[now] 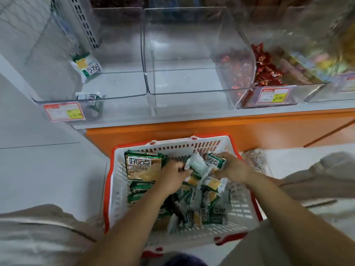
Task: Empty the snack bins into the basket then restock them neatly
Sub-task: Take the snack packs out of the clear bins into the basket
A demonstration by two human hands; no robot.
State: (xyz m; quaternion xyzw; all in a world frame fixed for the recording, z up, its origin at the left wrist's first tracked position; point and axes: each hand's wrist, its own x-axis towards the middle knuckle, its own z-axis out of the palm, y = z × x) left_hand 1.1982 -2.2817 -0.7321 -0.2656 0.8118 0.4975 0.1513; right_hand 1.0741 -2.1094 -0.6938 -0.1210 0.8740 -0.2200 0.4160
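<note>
Head view: both hands, left hand [173,174] and right hand [233,167], clamp snack packets [197,166] over the basket [242,206], restocking; next, likely lift to the bin [115,87] above.

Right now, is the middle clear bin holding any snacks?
No: the middle clear bin shows only its bare floor, while green packets sit in the left one.

Basket [172,145] on floor [48,169], lower centre of frame, in front of shelf [211,116]. Snack packets [201,210] piled in basket, larger packs [143,166] at its left. Both hands inside basket: left hand [173,176] centre, right hand [233,168] just beside, to right. Bins in row on shelf, upper frame: left bin [115,87] with two packets [86,66] at its left end; middle bin [192,83]; candy bin [284,93] at right.
</note>
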